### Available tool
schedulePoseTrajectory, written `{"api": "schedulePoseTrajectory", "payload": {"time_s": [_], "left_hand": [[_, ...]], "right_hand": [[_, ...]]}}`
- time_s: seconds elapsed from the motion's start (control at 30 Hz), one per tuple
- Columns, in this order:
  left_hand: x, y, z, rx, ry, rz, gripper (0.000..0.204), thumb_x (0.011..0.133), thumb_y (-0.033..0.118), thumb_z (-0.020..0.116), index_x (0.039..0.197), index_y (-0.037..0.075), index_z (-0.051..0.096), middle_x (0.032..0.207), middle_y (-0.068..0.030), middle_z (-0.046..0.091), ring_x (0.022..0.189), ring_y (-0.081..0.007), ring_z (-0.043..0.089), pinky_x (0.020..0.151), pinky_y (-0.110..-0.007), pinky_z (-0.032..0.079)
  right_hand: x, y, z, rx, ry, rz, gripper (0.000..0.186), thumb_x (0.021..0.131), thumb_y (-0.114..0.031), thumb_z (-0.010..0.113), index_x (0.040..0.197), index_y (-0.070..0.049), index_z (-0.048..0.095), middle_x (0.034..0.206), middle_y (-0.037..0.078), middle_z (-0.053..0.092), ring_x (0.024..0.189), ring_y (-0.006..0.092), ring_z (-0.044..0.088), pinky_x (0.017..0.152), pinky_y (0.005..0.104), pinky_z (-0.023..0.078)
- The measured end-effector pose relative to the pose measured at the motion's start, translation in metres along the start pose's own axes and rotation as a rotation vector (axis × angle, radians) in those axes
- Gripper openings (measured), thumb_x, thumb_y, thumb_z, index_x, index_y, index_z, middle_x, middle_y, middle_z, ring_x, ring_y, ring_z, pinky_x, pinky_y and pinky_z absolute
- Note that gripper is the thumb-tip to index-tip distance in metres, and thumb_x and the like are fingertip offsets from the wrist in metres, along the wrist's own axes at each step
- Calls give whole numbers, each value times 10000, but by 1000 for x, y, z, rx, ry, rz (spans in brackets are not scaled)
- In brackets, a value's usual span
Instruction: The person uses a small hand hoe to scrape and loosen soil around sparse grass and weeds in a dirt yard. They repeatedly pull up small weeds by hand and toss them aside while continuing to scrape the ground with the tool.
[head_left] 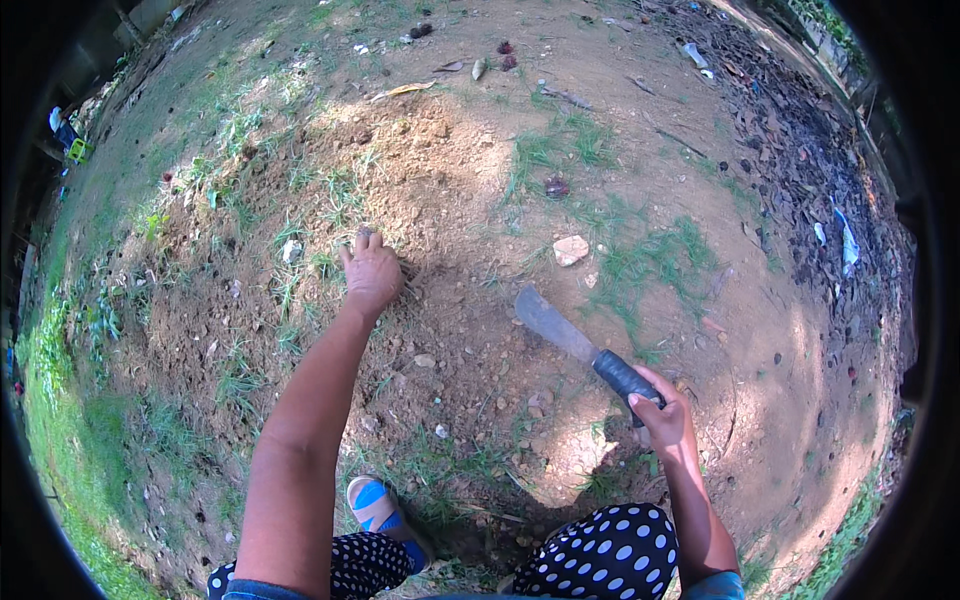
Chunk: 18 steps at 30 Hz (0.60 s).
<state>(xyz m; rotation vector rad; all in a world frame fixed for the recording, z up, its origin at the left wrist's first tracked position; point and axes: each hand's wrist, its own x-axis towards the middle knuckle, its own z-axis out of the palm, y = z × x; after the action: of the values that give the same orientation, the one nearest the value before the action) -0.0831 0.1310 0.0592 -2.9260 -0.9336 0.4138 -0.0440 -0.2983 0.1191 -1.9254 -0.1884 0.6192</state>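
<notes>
My left hand (368, 268) reaches down to loose soil (420, 150) and grass tufts, fingers curled at the ground around something small and greyish that I cannot make out. My right hand (657, 410) grips the dark wrapped handle of a cleaver-like blade (548, 322), which points up and leftward just above the dirt. A pale stone (571, 250) lies beyond the blade, and a small white piece (292, 251) sits left of my left hand.
My sandalled foot (375, 505) and dotted trousers (605, 555) are below. Dead leaves and litter (850, 240) line the right side. Grass (70, 420) grows along the left. A green plastic item (78, 150) stands at the far left edge near a wall (85, 55).
</notes>
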Motion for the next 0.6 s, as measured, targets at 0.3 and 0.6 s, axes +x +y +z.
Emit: {"api": "schedulePoseTrajectory", "payload": {"time_s": [0.3, 0.6], "left_hand": [[-2, 57, -11, -140, 264, 60, 473, 827, 108, 507, 1292, 160, 434, 1416, -92, 340, 1320, -315, 298, 1064, -628, 165], [9, 77, -12, -103, 253, 156, 427, 815, 120, 509, 1240, 150, 493, 1386, -103, 372, 1319, -311, 293, 1048, -621, 178]], "right_hand": [[75, 14, 70, 142, 154, 128, 446, 860, -224, 611, 1264, -63, 512, 675, 78, 578, 431, 148, 538, 381, 304, 431], [29, -33, 8, -323, 32, -203, 450, 794, -217, 652, 1204, -55, 563, 890, 205, 656, 772, 266, 669, 694, 332, 501]]}}
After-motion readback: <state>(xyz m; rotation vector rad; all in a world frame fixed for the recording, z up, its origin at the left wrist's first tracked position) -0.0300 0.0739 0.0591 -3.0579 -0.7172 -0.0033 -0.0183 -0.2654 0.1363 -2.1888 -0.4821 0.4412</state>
